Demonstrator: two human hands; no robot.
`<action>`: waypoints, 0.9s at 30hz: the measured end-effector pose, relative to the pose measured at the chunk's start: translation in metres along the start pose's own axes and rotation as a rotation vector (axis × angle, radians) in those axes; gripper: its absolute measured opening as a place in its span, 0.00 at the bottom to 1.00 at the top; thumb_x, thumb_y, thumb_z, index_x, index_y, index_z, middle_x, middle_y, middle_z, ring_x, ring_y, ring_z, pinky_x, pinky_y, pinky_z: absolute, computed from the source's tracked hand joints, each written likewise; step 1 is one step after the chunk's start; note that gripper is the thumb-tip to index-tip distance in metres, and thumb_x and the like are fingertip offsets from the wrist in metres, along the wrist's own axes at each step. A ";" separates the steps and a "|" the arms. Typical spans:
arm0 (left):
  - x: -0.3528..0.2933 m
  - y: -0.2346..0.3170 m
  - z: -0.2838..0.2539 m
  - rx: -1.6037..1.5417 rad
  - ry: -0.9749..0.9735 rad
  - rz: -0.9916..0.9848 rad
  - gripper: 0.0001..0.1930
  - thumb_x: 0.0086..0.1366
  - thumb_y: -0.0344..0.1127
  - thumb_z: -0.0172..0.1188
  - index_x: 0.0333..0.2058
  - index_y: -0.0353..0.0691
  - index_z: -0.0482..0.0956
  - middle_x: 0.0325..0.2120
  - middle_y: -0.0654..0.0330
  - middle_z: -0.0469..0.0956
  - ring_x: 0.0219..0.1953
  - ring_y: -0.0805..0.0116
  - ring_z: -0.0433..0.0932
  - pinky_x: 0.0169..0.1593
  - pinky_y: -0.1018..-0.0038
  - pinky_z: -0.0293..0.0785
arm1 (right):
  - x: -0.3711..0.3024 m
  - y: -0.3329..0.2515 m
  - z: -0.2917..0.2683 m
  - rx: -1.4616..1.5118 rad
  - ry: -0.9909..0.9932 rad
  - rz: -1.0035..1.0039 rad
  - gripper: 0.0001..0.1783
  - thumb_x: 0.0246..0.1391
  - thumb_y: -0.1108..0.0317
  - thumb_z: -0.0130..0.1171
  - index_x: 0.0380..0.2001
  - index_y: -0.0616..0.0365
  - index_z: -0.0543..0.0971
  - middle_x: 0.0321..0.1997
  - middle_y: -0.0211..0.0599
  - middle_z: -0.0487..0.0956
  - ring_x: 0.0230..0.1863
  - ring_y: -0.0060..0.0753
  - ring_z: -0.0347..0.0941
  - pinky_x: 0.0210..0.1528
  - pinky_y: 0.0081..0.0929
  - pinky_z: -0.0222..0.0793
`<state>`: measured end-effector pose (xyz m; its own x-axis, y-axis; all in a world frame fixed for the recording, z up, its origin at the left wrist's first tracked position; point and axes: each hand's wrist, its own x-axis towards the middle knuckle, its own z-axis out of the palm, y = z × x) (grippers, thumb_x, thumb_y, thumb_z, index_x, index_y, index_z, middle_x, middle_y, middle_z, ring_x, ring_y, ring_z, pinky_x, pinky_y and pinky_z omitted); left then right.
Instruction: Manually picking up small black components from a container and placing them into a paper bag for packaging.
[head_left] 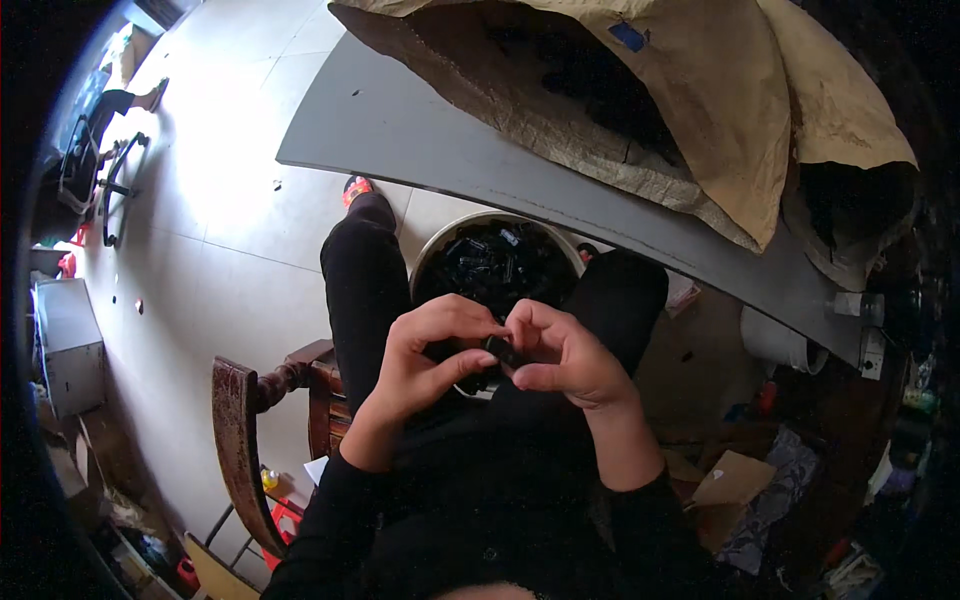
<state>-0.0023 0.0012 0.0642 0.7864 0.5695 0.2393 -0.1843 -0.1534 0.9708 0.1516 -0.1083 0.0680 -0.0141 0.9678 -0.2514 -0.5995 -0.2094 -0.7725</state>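
The left hand (pixel 425 355) and right hand (pixel 577 357) meet near the view's centre, thumbs and fingertips of both clamped on a small black piece (pixel 506 352). At twelve o'clock from it, a pale bucket (pixel 440 236) holds many dark pieces (pixel 500 262); around one o'clock, a brown sack (pixel 735 120) lies on a grey tabletop (pixel 400 125).
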 end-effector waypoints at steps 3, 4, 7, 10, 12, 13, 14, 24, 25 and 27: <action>0.003 0.012 0.001 0.093 0.034 -0.079 0.12 0.42 0.31 0.66 0.28 0.33 0.78 0.27 0.56 0.74 0.31 0.67 0.74 0.34 0.75 0.69 | -0.001 -0.006 0.004 -0.122 0.004 0.054 0.15 0.44 0.66 0.62 0.32 0.56 0.68 0.32 0.28 0.70 0.35 0.20 0.67 0.36 0.17 0.64; 0.005 0.015 0.001 0.164 0.038 -0.045 0.12 0.42 0.30 0.67 0.27 0.33 0.78 0.27 0.56 0.74 0.31 0.66 0.74 0.33 0.76 0.69 | -0.002 -0.004 0.007 -0.115 0.065 0.040 0.12 0.45 0.70 0.61 0.32 0.57 0.68 0.33 0.29 0.71 0.36 0.20 0.67 0.38 0.18 0.64; 0.006 0.015 0.002 0.255 0.030 0.036 0.11 0.40 0.28 0.67 0.25 0.33 0.77 0.26 0.55 0.74 0.30 0.65 0.75 0.32 0.76 0.70 | -0.001 0.008 0.012 0.021 0.163 -0.090 0.07 0.47 0.74 0.56 0.29 0.57 0.68 0.34 0.32 0.73 0.40 0.23 0.68 0.43 0.20 0.62; 0.008 0.017 0.007 0.298 0.007 0.122 0.11 0.39 0.24 0.66 0.25 0.33 0.76 0.25 0.56 0.73 0.26 0.65 0.74 0.29 0.77 0.71 | 0.003 0.023 0.008 0.216 0.112 -0.175 0.05 0.48 0.76 0.54 0.28 0.56 0.68 0.36 0.35 0.74 0.43 0.25 0.67 0.47 0.20 0.59; 0.008 0.016 0.007 0.311 0.001 0.178 0.11 0.40 0.21 0.64 0.25 0.33 0.75 0.25 0.56 0.72 0.23 0.65 0.74 0.25 0.78 0.71 | 0.003 0.024 0.014 0.217 0.129 -0.189 0.04 0.49 0.77 0.52 0.28 0.57 0.69 0.34 0.32 0.73 0.42 0.23 0.67 0.47 0.20 0.60; 0.009 0.014 0.008 0.310 0.001 0.179 0.11 0.40 0.21 0.64 0.25 0.33 0.75 0.25 0.56 0.72 0.23 0.65 0.74 0.25 0.78 0.71 | 0.003 0.025 0.014 0.217 0.146 -0.202 0.04 0.50 0.78 0.51 0.29 0.57 0.70 0.32 0.29 0.71 0.40 0.21 0.67 0.47 0.21 0.60; 0.009 0.013 0.008 0.326 -0.004 0.183 0.11 0.40 0.21 0.64 0.25 0.33 0.75 0.25 0.56 0.72 0.23 0.65 0.74 0.25 0.78 0.71 | 0.003 0.025 0.013 0.215 0.148 -0.203 0.04 0.50 0.78 0.51 0.29 0.57 0.70 0.32 0.29 0.71 0.40 0.21 0.67 0.47 0.21 0.60; 0.011 0.007 -0.001 0.149 -0.015 0.073 0.14 0.43 0.29 0.66 0.31 0.34 0.77 0.27 0.56 0.73 0.27 0.68 0.74 0.29 0.79 0.69 | 0.006 -0.001 0.004 0.243 0.029 0.059 0.07 0.55 0.66 0.50 0.32 0.57 0.67 0.31 0.32 0.72 0.28 0.22 0.69 0.29 0.17 0.64; 0.010 0.005 -0.003 0.174 -0.060 0.125 0.15 0.42 0.33 0.67 0.30 0.34 0.77 0.25 0.55 0.74 0.29 0.66 0.75 0.30 0.77 0.69 | 0.006 -0.002 0.004 0.210 -0.027 0.088 0.09 0.56 0.63 0.48 0.33 0.57 0.67 0.29 0.32 0.72 0.25 0.21 0.69 0.26 0.17 0.64; 0.012 0.006 -0.003 0.207 -0.023 0.149 0.15 0.41 0.34 0.68 0.28 0.34 0.77 0.23 0.56 0.75 0.26 0.66 0.75 0.28 0.77 0.69 | 0.007 -0.007 0.015 0.249 -0.009 0.037 0.11 0.56 0.60 0.48 0.33 0.57 0.66 0.27 0.30 0.71 0.24 0.19 0.68 0.24 0.15 0.62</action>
<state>0.0041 0.0091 0.0732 0.7730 0.5102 0.3771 -0.1764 -0.3981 0.9002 0.1438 -0.0983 0.0800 -0.0458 0.9616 -0.2705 -0.7768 -0.2045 -0.5956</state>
